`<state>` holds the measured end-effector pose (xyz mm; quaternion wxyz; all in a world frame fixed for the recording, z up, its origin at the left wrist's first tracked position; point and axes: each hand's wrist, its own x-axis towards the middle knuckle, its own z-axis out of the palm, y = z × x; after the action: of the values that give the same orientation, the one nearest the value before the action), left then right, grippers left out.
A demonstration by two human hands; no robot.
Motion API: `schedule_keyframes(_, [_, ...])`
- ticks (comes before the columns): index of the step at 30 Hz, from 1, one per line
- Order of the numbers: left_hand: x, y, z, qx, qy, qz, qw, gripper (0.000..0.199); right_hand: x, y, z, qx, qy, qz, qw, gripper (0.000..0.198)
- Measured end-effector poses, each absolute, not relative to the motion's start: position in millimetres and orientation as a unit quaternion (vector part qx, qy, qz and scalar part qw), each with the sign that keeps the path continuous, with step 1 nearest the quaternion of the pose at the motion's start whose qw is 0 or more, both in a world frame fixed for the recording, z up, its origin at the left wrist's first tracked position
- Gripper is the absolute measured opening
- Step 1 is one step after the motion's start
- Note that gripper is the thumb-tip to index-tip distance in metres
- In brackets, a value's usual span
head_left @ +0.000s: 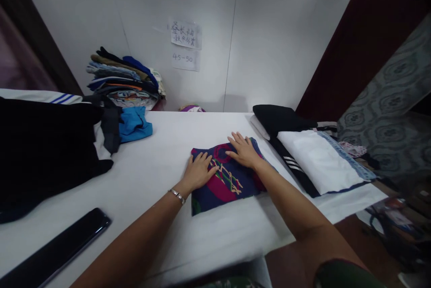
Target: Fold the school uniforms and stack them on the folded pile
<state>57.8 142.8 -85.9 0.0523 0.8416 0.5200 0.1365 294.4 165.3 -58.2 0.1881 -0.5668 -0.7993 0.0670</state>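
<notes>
A folded navy garment (208, 200) with magenta, green and cream patterning lies flat on the white table (161, 144). My left hand (198, 171) rests on its left part, fingers stretched out; a metal bracelet circles that wrist. Across the garment's upper right lies my right hand (245, 151), palm down with the fingers spread. Both hands press on the cloth without gripping it. Part of the garment is hidden under my hands and right forearm.
Dark clothes (47, 153) and a blue cloth (134, 124) lie at the left, near a shiny black object (63, 243). A tall clothes stack (123, 79) stands behind. At the right are folded black (283, 117) and white garments (319, 160). Paper notes (186, 34) hang on the wall.
</notes>
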Motion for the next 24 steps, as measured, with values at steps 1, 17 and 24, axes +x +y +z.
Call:
schedule_keyframes(1, [58, 142, -86, 0.842, 0.52, 0.135, 0.054, 0.063, 298, 169, -65, -0.598, -0.783, 0.086, 0.15, 0.065])
schedule_keyframes(17, [56, 142, -93, 0.83, 0.525, 0.176, 0.072, 0.062, 329, 170, -82, -0.681, -0.708, 0.156, 0.105, 0.067])
schedule_keyframes(24, [56, 143, -93, 0.829, 0.524, 0.183, 0.067, 0.058, 350, 147, -87, -0.67, -0.649, 0.256, 0.254, 0.069])
